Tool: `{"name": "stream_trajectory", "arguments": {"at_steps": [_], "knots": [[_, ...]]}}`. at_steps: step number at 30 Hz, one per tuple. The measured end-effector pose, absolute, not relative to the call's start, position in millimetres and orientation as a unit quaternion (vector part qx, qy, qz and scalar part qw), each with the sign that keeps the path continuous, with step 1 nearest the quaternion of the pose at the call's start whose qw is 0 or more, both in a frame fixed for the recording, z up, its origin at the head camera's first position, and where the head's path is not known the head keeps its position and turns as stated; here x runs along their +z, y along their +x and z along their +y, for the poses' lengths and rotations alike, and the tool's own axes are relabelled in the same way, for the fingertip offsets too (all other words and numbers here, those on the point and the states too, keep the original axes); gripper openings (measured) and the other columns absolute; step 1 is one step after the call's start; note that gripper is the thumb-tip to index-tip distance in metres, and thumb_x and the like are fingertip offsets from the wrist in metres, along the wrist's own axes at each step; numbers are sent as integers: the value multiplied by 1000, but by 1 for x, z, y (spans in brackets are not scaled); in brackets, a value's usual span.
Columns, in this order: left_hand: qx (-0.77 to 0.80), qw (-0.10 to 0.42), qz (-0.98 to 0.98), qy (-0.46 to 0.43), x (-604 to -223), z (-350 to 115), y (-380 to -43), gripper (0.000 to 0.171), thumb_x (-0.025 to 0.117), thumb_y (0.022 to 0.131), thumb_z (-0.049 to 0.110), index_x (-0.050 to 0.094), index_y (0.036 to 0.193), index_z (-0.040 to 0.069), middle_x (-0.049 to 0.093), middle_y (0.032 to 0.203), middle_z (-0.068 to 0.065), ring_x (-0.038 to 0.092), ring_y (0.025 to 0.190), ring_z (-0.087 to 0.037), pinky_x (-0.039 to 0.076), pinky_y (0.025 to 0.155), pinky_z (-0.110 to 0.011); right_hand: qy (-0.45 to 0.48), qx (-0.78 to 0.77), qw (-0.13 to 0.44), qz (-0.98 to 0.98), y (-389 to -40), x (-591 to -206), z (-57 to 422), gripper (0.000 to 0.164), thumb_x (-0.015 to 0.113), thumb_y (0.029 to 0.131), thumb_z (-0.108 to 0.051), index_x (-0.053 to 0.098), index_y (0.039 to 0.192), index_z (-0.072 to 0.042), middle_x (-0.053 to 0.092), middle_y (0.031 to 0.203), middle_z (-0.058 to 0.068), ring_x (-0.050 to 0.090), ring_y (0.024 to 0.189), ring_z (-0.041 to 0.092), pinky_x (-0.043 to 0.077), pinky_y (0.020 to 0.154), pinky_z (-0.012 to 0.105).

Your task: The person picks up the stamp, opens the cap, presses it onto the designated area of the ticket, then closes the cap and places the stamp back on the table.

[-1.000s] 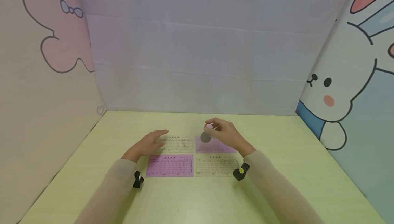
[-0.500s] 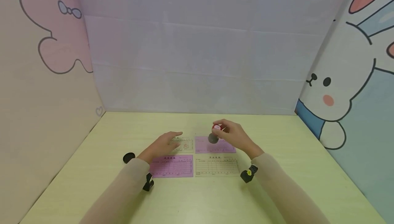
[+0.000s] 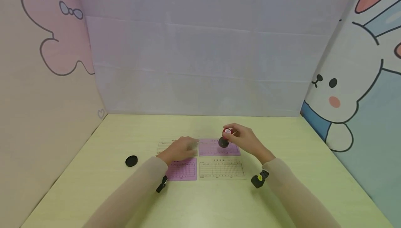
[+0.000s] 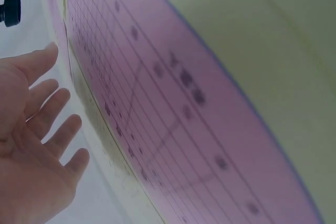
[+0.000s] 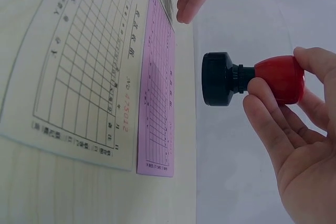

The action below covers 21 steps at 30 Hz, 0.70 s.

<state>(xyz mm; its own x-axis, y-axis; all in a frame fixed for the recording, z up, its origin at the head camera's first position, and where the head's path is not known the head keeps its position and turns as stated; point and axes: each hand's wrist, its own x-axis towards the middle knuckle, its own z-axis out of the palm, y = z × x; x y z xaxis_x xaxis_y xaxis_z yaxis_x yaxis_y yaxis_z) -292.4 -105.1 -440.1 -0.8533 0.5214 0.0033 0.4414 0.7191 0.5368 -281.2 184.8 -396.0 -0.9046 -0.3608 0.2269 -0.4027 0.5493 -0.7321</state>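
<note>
My right hand [image 3: 247,141] pinches the red knob of a self-inking stamp [image 5: 218,80], its black round base turned down over the back-right purple form [image 3: 205,150]. A gap shows between base and paper in the right wrist view. My left hand [image 3: 181,149] reaches over the back-left pale form [image 3: 161,147] and hides much of it. Its fingers are loosely spread and hold nothing in the left wrist view, close to the papers' inner edges. The front-left purple form [image 3: 185,172] lies partly behind the left sleeve; the front-right pale form [image 3: 220,170] lies uncovered.
A round black cap [image 3: 131,160] lies on the pale yellow table [image 3: 194,207], left of the forms. A plain back wall [image 3: 200,64] rises behind the table, with cartoon-printed panels on both sides. Black straps with small cameras sit on both wrists.
My left hand has moved right across the back-left form, bringing the black cap into sight. My right hand has carried the stamp to the right, over the back-right purple form.
</note>
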Motion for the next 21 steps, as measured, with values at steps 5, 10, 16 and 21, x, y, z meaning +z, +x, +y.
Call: {"name": "stream_trajectory", "arguments": {"at_steps": [5, 10, 16, 21], "knots": [[233, 71, 928, 282, -443, -93, -299, 48, 66, 97, 20, 56, 141, 5, 59, 136, -13, 55, 124, -31, 41, 109, -49, 210, 418, 31, -883, -279, -399, 192, 36, 68, 98, -29, 65, 129, -10, 69, 95, 2, 70, 85, 31, 52, 73, 35], [173, 70, 935, 300, -446, -86, -302, 49, 63, 100, 24, 52, 144, 4, 56, 141, -14, 51, 130, -32, 37, 113, -47, 206, 411, 29, -888, -278, -403, 198, 38, 68, 98, -30, 65, 130, -11, 70, 97, 0, 69, 83, 20, 52, 75, 36], [159, 78, 940, 292, -447, -84, -300, 58, 63, 100, 27, 45, 150, 4, 43, 154, -14, 36, 143, -35, 26, 119, -46, 191, 405, 29, -894, -277, -405, 207, 38, 68, 98, -32, 65, 131, -13, 70, 98, 0, 67, 82, 14, 52, 75, 36], [160, 81, 941, 286, -447, -83, -300, 59, 64, 99, 28, 45, 150, 5, 43, 154, -13, 36, 143, -34, 26, 119, -46, 188, 404, 34, -894, -279, -407, 212, 38, 67, 98, -32, 65, 130, -11, 71, 98, 1, 67, 83, 16, 53, 73, 34]]}}
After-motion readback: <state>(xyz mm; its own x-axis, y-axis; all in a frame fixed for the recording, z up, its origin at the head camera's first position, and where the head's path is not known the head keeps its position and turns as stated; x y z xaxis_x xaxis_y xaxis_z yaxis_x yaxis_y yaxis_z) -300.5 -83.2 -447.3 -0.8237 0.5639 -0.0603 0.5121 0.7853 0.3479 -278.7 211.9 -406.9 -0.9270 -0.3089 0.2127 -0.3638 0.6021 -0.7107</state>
